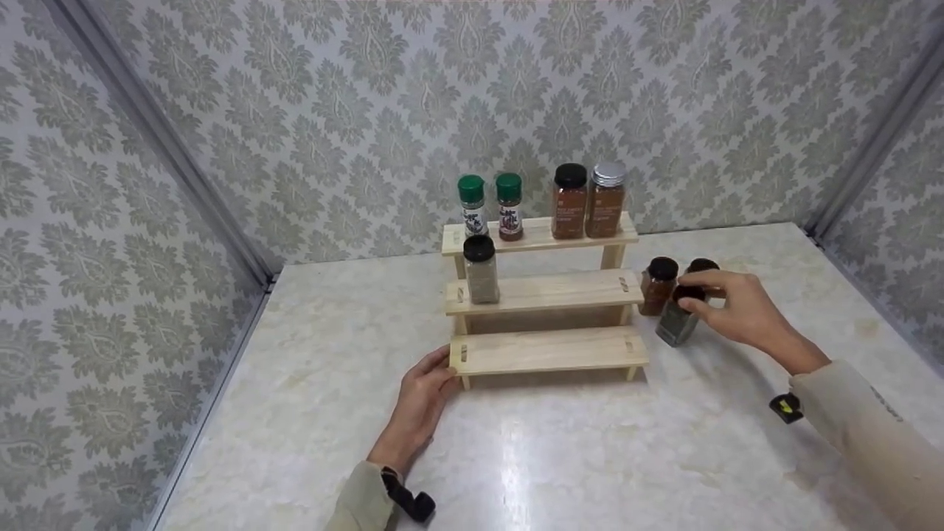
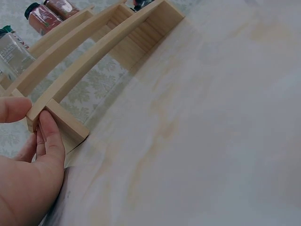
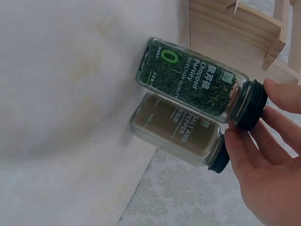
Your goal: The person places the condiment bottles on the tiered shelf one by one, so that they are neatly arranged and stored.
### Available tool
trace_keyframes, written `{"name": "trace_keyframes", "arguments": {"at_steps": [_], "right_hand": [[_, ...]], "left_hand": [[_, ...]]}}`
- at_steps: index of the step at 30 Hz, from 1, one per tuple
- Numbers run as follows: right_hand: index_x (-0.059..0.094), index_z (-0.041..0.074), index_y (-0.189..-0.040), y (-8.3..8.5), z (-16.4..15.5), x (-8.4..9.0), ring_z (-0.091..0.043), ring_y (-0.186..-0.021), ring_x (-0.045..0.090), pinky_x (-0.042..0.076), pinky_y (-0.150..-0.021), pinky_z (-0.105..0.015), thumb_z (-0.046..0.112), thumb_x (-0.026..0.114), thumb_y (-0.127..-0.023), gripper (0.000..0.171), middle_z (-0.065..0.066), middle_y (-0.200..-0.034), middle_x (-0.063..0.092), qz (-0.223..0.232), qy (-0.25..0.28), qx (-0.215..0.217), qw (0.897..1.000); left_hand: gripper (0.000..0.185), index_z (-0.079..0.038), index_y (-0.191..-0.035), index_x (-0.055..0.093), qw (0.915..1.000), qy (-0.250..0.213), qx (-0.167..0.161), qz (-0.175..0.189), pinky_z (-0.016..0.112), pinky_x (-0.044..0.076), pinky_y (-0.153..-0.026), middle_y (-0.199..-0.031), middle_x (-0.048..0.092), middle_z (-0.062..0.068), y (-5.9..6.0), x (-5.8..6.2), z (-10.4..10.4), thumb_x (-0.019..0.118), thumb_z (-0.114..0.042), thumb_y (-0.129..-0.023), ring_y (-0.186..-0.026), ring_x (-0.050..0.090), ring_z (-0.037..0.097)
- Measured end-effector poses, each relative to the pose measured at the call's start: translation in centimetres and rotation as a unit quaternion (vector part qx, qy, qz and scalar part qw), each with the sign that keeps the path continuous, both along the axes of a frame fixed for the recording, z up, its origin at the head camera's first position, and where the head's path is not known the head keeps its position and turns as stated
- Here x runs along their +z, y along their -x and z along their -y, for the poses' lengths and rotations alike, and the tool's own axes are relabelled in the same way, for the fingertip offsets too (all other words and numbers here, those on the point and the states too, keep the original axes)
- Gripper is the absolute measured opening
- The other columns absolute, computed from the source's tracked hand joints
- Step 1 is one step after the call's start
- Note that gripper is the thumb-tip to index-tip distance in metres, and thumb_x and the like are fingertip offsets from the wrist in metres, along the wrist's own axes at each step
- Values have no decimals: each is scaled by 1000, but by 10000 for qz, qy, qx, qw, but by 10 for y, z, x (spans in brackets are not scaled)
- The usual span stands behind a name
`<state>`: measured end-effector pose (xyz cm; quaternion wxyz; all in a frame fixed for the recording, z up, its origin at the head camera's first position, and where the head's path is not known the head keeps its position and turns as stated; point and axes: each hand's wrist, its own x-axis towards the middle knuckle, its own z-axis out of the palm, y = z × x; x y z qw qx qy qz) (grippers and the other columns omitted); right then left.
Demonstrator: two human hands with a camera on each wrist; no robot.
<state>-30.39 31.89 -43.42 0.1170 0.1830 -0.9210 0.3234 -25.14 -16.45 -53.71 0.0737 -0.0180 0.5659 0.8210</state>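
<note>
1 chopped parsley jar (image 1: 676, 324), R of 3-tier wooden rack (image 1: 560, 290), black cap (image 3: 252, 104) up, long axis near-vert, label (image 3: 193, 75) twd R wrist cam. R hand (image 1: 737, 310): fingers narrow, pinching cap; can't tell if base on tabletop (image 1: 295, 413). Salt & pepper jar (image 3: 176, 129) just beside, approx parallel, also cap-up. L hand (image 1: 420, 394): fingers narrow, pinching L front corner of bottom tier (image 1: 549, 351).

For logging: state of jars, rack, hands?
Wooden rack, standing
Green-lidded jars, closed
Silver-lidded jar, closed
Top-shelf black-lidded jar, closed
Beige jar, closed
Reddish table jar, closed
Chopped Parsley jar, closed
Salt and Pepper jar, closed
Left hand, gripping rack
Right hand, holding Parsley jar
</note>
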Motion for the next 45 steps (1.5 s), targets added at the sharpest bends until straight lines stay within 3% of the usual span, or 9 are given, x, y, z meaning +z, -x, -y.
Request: {"name": "trace_keyframes", "arguments": {"at_steps": [8,17,21,24,26,29,32,36,45], "right_hand": [[76,-2,-126,2,2,-4,-42,-103,73,63,-87,-50,18,81,-96,37,-24,-121,75,-259,151,-166,9994],[78,0,-123,3,1,-8,-40,-99,75,54,-77,-8,28,85,-93,41,-22,-116,76,-307,304,-360,9984],[69,-3,-136,3,-3,-11,-45,-108,72,64,-88,-34,31,84,-95,56,-27,-125,72,88,277,-277,9992],[60,-5,-146,2,-9,-17,-48,-115,70,59,-96,-55,31,82,-96,66,-30,-130,69,386,250,-147,9988],[54,-6,-151,2,-13,-22,-50,-118,68,57,-98,-57,30,81,-97,70,-32,-133,66,536,280,-78,9981],[50,-8,-153,3,-16,-28,-51,-121,67,59,-98,-50,29,80,-98,73,-35,-139,62,659,374,-54,9971],[49,-9,-154,2,-18,-33,-52,-123,65,61,-94,-28,30,78,-100,73,-36,-143,59,783,567,-81,9953],[47,-9,-155,2,-20,-35,-52,-128,61,50,-87,-4,31,75,-102,72,-35,-147,57,987,790,-73,9919],[42,-6,-159,2,-15,-26,-50,-134,58,47,-84,-3,35,73,-102,77,-34,-155,50,1148,795,-68,9902]], "left_hand": [[61,8,-160,36,10000,16,-29,-58,32,47,-117,-168,34,27,-1,1,1,52,-2,-102,-149,46,30],[60,8,-159,37,10000,77,-19,-59,31,47,-116,-167,36,27,0,1,1,52,-2,-102,-146,49,28],[60,8,-159,38,10000,32,31,-47,32,48,-115,-166,37,27,0,0,1,52,-2,-102,-143,51,27],[60,8,-159,38,10000,23,40,-34,33,48,-116,-166,38,27,1,0,1,52,-2,-102,-143,52,27],[60,8,-159,38,10000,29,40,-32,34,46,-118,-166,38,27,0,1,0,53,-2,-102,-143,51,27],[61,8,-159,37,10000,51,28,-31,38,43,-122,-167,37,27,-1,1,-1,53,-2,-101,-145,49,29],[63,9,-160,36,10000,83,-1,-36,41,42,-123,-167,36,28,-2,1,-2,54,-3,-101,-147,48,31],[63,9,-159,37,10000,68,-22,-35,37,45,-121,-166,37,28,-2,0,-2,54,-2,-100,-145,50,30],[60,11,-157,39,9999,-22,85,-101,30,51,-111,-165,38,29,0,0,0,53,-1,-100,-140,54,26]]}}
